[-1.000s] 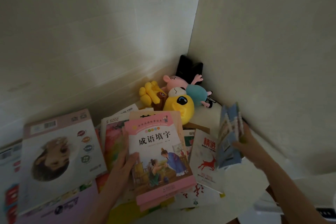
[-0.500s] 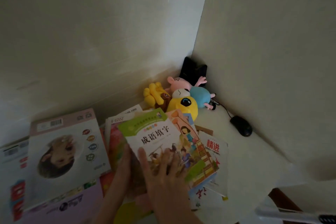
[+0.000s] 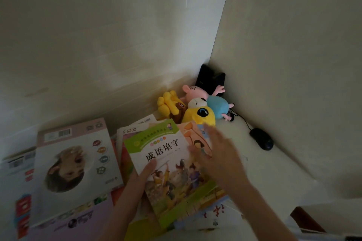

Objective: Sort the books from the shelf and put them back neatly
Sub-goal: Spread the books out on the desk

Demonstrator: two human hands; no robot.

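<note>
Two-handed, we are pinching the green book (image 3: 166, 148) with our left hand (image 3: 141, 177) to steady it while spreading our right hand (image 3: 219, 159) over the orange book (image 3: 193, 133).

Bare desk (image 3: 264, 178) right of books (image 3: 168, 172) — plush toys (image 3: 195, 111), mouse (image 3: 261, 139) crowd the corner.

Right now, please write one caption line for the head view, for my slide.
Left hand grips a green-topped book on a pile; open right hand hovers over it; plush toys behind.
</note>
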